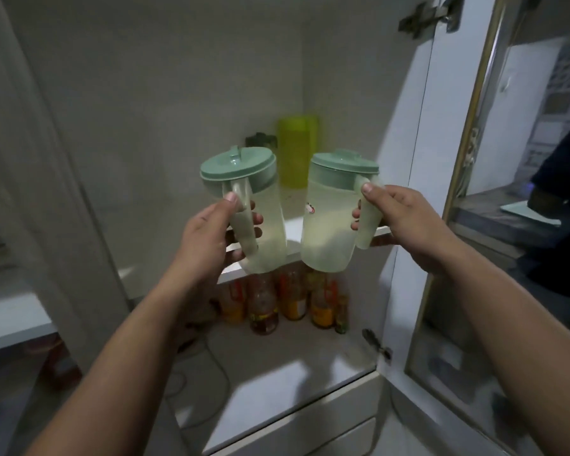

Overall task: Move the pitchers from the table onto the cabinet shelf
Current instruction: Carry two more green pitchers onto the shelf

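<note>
While both hands grip handles, two pitchers (green-lidded), left hand [208,238] one [264,222], right hand [405,222] one [329,218].

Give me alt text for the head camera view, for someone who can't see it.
Two bare hands, left hand and right hand, each hold a translucent plastic pitcher with a mint-green lid by its handle, the left pitcher and right pitcher, in front of an open white cabinet's shelf. A yellow-green plastic container stands at the shelf's back; sauce bottles stand below.
</note>
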